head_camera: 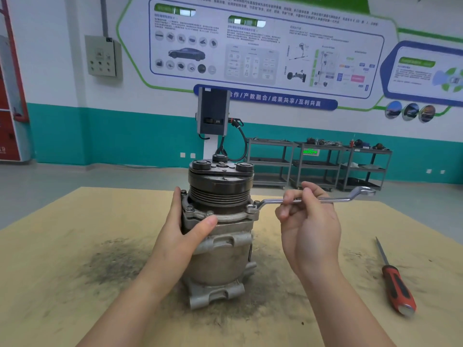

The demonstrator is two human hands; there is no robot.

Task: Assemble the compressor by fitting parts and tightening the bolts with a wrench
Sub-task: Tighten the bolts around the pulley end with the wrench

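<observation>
A grey metal compressor [220,256] stands upright on the wooden table [62,246], its dark pulley [220,189] on top. My left hand [183,229] grips the left side of the compressor's flange, thumb across the front. A silver ring wrench [350,196] lies level, its left ring end seated on a bolt [253,207] at the flange's right side. My right hand [308,219] pinches the wrench shaft near its middle with curled fingers. Other bolts [190,208] show on the flange's left.
A red-and-black screwdriver [395,284] lies on the table at the right. Dark grime [112,266] stains the tabletop around the compressor. Behind the table stand grey shelf carts [320,164] and a charger post [213,113] by the wall.
</observation>
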